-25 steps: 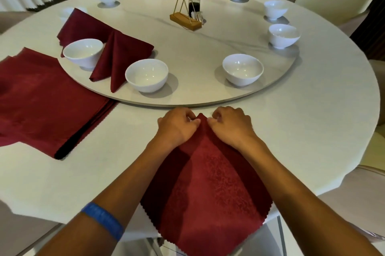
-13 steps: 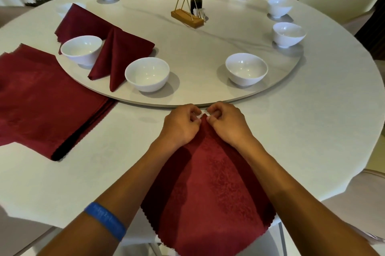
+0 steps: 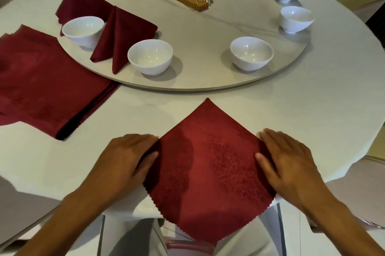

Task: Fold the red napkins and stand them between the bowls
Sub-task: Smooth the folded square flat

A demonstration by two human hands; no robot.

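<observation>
1. My fingers lie straight and close together: the left hand (image 3: 127, 159) presses flat on the left corner of the napkin (image 3: 208, 164), the right hand (image 3: 288, 162) on the right corner.
2. The napkin lies as a diamond on the table (image 3: 312, 110) before me, its near point hanging over the edge.
3. I judge it light, limp and easily creased; corners and fold edges are the places to pinch.
4. Damask weave, pinked edges. Beyond: glossy white bowls (image 3: 150, 56) on the turntable (image 3: 198, 33), a folded napkin (image 3: 118, 35) standing between two.
</observation>
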